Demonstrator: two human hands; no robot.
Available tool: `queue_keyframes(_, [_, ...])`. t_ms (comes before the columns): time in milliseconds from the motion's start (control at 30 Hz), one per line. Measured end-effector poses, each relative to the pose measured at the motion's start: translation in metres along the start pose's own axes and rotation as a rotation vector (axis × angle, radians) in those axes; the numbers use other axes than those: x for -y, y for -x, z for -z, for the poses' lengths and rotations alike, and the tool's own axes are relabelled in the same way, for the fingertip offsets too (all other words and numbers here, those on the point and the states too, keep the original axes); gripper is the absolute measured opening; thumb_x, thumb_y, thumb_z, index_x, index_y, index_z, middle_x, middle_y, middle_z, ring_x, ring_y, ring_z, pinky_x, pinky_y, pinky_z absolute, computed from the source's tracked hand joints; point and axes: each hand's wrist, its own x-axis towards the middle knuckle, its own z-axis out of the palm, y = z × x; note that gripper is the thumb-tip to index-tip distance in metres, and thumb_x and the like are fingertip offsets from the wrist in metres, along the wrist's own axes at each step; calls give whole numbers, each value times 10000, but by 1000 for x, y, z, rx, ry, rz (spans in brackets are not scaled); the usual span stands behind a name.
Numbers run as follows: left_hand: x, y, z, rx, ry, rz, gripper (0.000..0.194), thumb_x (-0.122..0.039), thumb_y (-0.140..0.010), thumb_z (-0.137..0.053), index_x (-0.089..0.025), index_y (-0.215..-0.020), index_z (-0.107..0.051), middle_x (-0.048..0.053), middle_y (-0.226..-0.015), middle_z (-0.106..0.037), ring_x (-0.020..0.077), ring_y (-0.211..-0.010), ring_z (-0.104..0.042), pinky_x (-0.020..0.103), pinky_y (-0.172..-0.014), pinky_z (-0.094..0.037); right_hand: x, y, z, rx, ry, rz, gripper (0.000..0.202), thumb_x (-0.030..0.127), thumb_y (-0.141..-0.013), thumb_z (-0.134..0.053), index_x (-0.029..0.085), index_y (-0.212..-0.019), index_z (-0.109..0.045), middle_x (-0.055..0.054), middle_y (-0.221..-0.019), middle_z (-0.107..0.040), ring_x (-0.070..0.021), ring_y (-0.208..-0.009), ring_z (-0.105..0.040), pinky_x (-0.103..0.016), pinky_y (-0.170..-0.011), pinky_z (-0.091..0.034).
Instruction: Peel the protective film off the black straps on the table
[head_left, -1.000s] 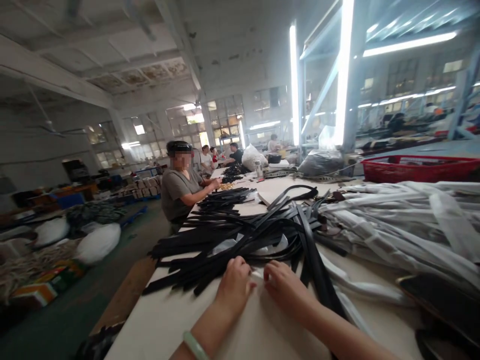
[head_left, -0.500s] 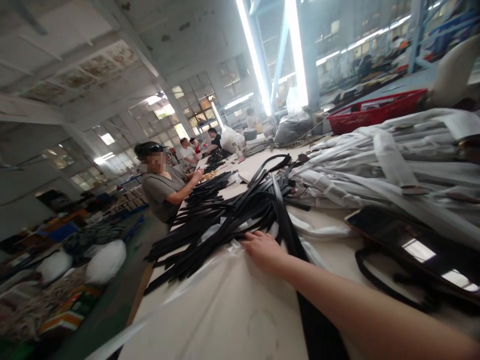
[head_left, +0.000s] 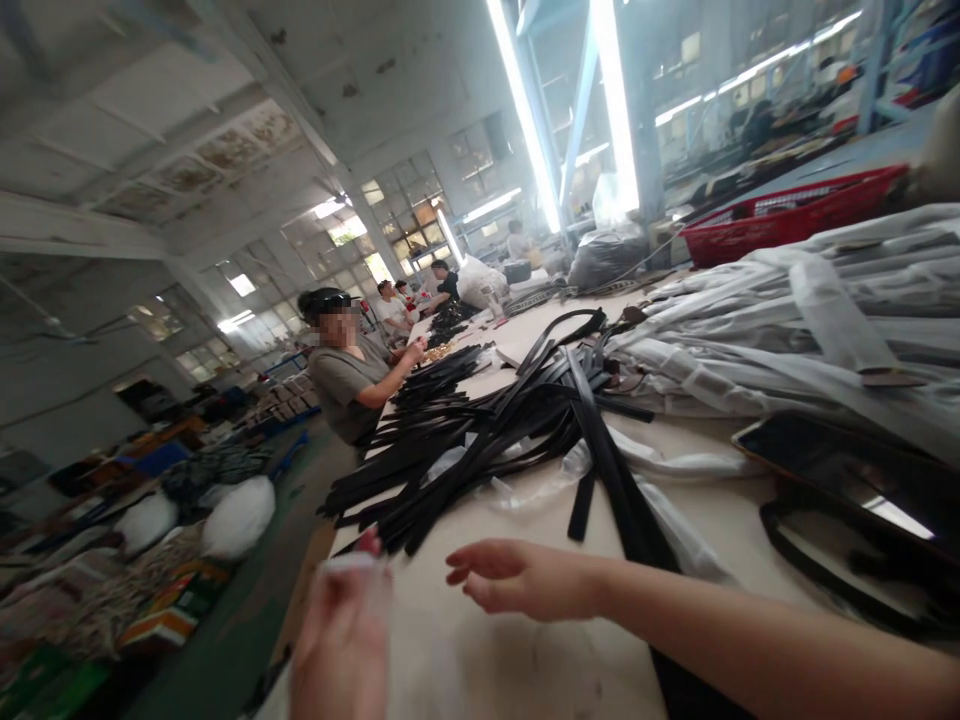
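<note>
Since the previous frame, the right hand [head_left: 517, 578] has withdrawn from the black straps [head_left: 480, 440], and the left hand [head_left: 341, 625] has entered view. The right hand is loosely open above the table [head_left: 547, 660], fingers slightly curled, with nothing visible in its hold. The left hand is blurred; its closure, and whether it grips the pale material at its fingers, cannot be determined. The black straps lie beyond both hands; clear film [head_left: 540, 487] lies just beyond the right hand.
</note>
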Motion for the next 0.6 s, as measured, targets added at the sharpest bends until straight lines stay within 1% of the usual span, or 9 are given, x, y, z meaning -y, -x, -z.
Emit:
queue_keyframes(33, [11, -5, -23, 87, 94, 88, 89, -157, -832, -586, -226, -885, -599, 25, -1077, -672, 166, -1006, -619, 232, -725, -531, -4, -2, -3, 23, -162, -61, 622, 531, -812, -615, 180, -1310, -489, -137, -1226, -614, -226, -1091, -601, -307, -840, -498])
queue_keyframes(67, [21, -11, -47, 130, 165, 181, 86, -133, -829, -583, -212, -859, -596, 31, -1054, -681, 151, -988, -626, 209, -715, -524, -9, -6, -5, -2, -276, -113, 684, 536, -767, -661, 167, -1309, -462, -140, -1138, -653, -217, -1017, -637, -292, -773, -513])
queue_keyframes(133, [36, -23, -87, 201, 261, 229, 95, -99, -834, -573, -181, -785, -580, 60, -1056, -689, 144, -969, -644, 205, -739, -529, -17, -15, 0, -138, -348, -173, 649, 523, -706, -713, 133, -1185, -509, -69, -799, -696, -177, -724, -676, -249, -599, -501])
queue_keyframes(167, [40, -29, -100, 223, 325, 251, 122, -78, -835, -567, -166, -751, -568, 83, -1055, -692, 154, -958, -656, 224, -756, -539, -19, -20, 6, -219, -319, -187, 559, 518, -705, -708, 124, -1068, -550, -16, -639, -650, -147, -565, -635, -227, -514, -465])
queue_keyframes(233, [41, -42, -111, 234, 457, 265, 152, -23, -835, -544, -138, -738, -570, 124, -1051, -696, 166, -905, -681, 264, -773, -563, -22, -27, 19, -327, -194, -208, 407, 526, -760, -637, 130, -828, -576, 43, -471, -535, -90, -365, -484, -194, -386, -351])
queue_keyframes(300, [34, -59, -103, 184, 537, 241, 172, 18, -844, -505, -113, -785, -600, 126, -1015, -704, 138, -804, -693, 258, -753, -581, -20, -29, 32, -355, -89, -220, 397, 520, -825, -559, 143, -701, -560, 59, -414, -475, -54, -296, -356, -183, -333, -236])
queue_keyframes(367, [23, -81, -83, 93, 557, 182, 227, 43, -863, -454, -109, -793, -606, 83, -957, -713, 87, -727, -682, 205, -739, -579, -17, -28, 40, -340, -62, -211, 434, 526, -876, -480, 149, -678, -565, 75, -369, -414, -43, -279, -267, -189, -324, -160])
queue_keyframes(500, [1, -121, -29, -151, 526, 87, 354, 42, -912, -324, -132, -723, -566, 24, -768, -698, 69, -691, -681, 171, -708, -576, -13, -23, 42, -284, -59, -145, 479, 556, -896, -408, 161, -673, -562, 87, -355, -344, -55, -295, -223, -203, -331, -136])
queue_keyframes(600, [-11, -129, 18, -324, 452, 15, 401, -73, -972, -267, -153, -681, -531, 1, -662, -667, 86, -627, -666, 202, -635, -589, -13, -22, 46, -363, 42, -115, 446, 528, -887, -434, 158, -679, -573, 79, -376, -364, -63, -318, -254, -207, -355, -170])
